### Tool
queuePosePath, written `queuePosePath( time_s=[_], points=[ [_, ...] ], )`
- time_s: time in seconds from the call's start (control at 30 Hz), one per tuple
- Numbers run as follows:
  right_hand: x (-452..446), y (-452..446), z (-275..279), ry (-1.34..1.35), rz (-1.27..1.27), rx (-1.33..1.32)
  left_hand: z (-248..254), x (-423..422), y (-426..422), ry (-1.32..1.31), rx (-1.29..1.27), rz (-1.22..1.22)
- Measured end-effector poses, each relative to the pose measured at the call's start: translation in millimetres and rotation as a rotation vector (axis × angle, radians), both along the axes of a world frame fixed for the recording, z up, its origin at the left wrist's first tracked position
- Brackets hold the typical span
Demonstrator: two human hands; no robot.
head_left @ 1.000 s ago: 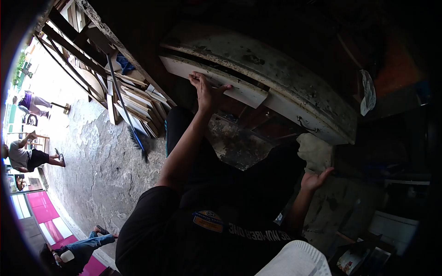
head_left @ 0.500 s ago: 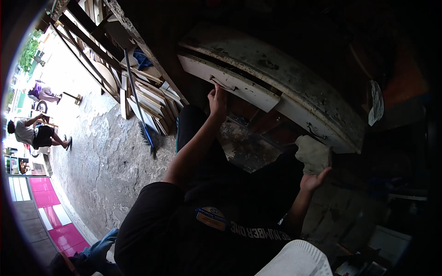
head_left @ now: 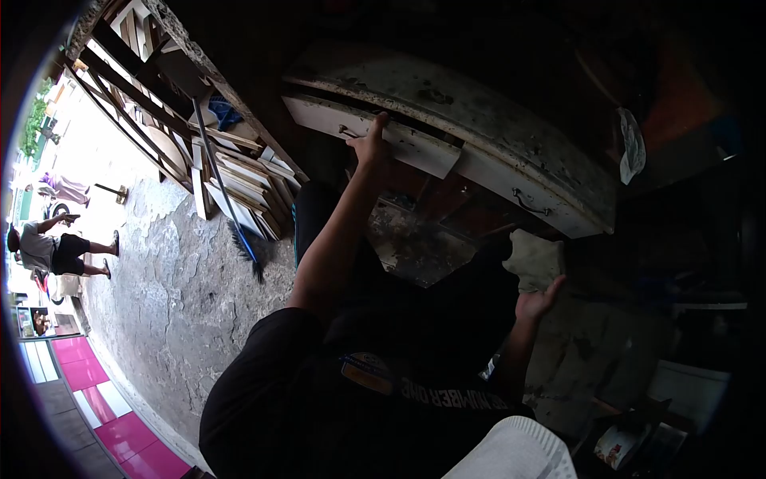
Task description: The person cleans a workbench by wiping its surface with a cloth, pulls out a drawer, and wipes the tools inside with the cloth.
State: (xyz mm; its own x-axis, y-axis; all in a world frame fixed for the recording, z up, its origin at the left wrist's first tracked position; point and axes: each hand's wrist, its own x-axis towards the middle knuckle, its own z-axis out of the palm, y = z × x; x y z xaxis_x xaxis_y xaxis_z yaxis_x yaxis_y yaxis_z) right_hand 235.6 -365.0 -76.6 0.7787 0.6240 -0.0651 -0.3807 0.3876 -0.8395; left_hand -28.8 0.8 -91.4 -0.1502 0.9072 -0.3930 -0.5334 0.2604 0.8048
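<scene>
Your left hand (head_left: 370, 148) against a pulled-out drawer (head_left: 425, 152), grip unclear from here, your right hand (head_left: 540, 300) holding pale cloth (head_left: 533, 260)

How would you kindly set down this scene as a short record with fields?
Left hand: on the front of a part-open drawer
Right hand: holding a pale cloth
Second drawer: looks shut
Broom: bristle end down, beside stacked boards
Floor: worn, patchy
Background: another person in dark shorts
Light: dim around the drawers, bright outside
</scene>
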Motion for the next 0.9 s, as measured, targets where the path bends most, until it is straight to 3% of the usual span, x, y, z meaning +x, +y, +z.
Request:
queuePosePath(
  time_s=[0.13, 0.4, 0.63, 0.7, 0.83, 0.9],
  points=[
    [2, -4, 1, -0.011, 0.036, -0.006, 23, -7, -19, 0.016, -0.051, -0.014],
    [10, -16, -8, -0.096, 0.055, -0.119, -32, -31, 6, -0.146, -0.01, -0.102],
    [17, -2, -24, -0.028, 0.084, -0.049, 11, 13, 17, -0.048, -0.081, 0.225],
    [18, 4, -29, -0.011, 0.12, 0.0, 58, 27, 6, 0.009, -0.213, 0.395],
    [10, 20, -31, 0.013, 0.086, -0.036, 84, 31, -6, 0.274, -0.232, 0.306],
    [7, 26, -30, 0.045, 0.108, -0.042, 73, 29, -2, 0.231, -0.208, 0.322]
  ],
)
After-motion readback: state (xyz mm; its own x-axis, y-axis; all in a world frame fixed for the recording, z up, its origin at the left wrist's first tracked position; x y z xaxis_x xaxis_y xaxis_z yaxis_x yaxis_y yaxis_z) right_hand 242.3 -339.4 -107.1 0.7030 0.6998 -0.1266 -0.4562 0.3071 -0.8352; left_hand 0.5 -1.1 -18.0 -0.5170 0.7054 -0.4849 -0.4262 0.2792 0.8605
